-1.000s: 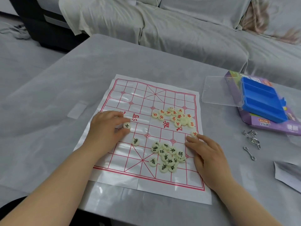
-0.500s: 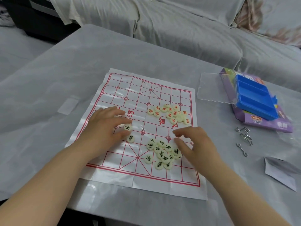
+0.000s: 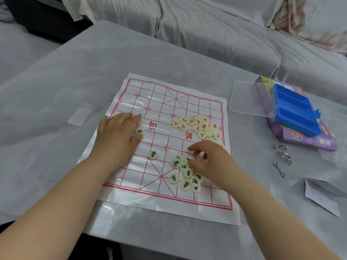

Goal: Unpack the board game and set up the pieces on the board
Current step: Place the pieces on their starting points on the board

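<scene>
While both hands work on the paper xiangqi board (image 3: 163,102), the loose piles are at risk.
Since the sheet lies thin and creased on the tabletop (image 3: 75,81), a dragging wrist could likely shift it. That would scatter the black-lettered pile (image 3: 185,177) near the close edge into the red-lettered pile (image 3: 199,126) by the river line. The left hand (image 3: 120,136) lies flat, its grip released, and the 士 piece (image 3: 140,131) rests between thumb and forefinger. The right hand (image 3: 212,162) curls over the black pile, and I cannot tell whether its grip has a disc. One black piece (image 3: 153,155) sits apart. A second ago the right hand lay flat at the board's right edge, but it now reaches inward over the black pile, while the left has hardly moved.
</scene>
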`<state>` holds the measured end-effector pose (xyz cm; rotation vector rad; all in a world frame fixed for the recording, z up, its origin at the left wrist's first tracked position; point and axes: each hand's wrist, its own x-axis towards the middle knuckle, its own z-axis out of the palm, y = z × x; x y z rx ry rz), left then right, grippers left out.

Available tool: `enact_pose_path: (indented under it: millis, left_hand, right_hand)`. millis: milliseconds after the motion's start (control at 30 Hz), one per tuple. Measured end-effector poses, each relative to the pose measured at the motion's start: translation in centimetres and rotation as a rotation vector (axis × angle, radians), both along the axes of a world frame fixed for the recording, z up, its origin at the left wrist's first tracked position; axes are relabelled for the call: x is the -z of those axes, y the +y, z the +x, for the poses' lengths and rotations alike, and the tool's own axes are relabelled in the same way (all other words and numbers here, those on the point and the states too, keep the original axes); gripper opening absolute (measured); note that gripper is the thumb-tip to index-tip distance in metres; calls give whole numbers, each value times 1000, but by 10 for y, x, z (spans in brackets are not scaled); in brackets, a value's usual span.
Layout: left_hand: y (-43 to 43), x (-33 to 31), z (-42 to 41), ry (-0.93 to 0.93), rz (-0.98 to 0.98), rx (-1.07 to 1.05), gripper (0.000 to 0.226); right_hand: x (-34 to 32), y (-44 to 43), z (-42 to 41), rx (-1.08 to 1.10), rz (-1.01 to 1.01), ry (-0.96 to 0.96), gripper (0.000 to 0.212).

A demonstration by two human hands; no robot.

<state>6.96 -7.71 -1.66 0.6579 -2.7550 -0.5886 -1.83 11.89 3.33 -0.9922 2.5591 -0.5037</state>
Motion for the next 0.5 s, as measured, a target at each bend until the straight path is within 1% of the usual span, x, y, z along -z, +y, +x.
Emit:
enact_pose_path:
  millis: [133,300,400,500]
  left_hand:
    - [-5,-4,4,27,91,2,48]
    - [-12,-13,14,50,136,47,47]
    - [-9,-8,12,3,95,151,46]
    - [-5,-3,9,2,58,136,43]
  right_hand:
    - [0,-6,1,-50,52,-5,30]
    - [1,-7,-1,-29,69,-17,27]
    - [3,-5,0,-19,59,-12,26]
    - [6,-5,3,-9,36,7,23]
